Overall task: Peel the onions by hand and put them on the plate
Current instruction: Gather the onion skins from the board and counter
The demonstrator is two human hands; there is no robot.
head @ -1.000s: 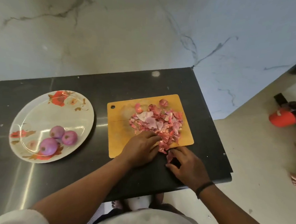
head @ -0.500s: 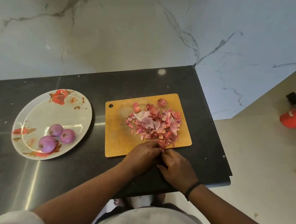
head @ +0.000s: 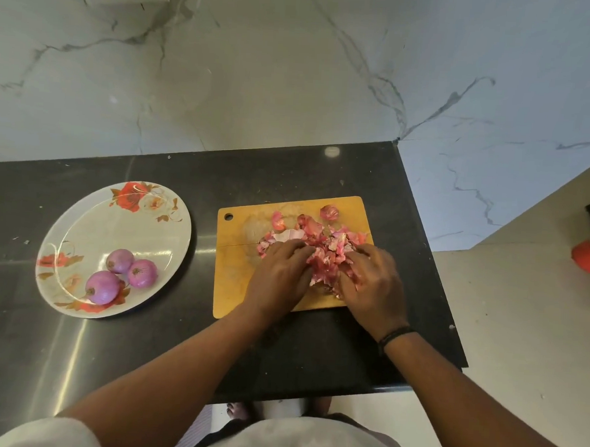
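Now both hands (head: 325, 272) flank onion peels (head: 323, 245).

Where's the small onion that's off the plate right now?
In the head view, the small onion sits near the cutting board's far right corner, just beyond the peel pile.

no readable text, label, brand, number or sign shows anywhere here.
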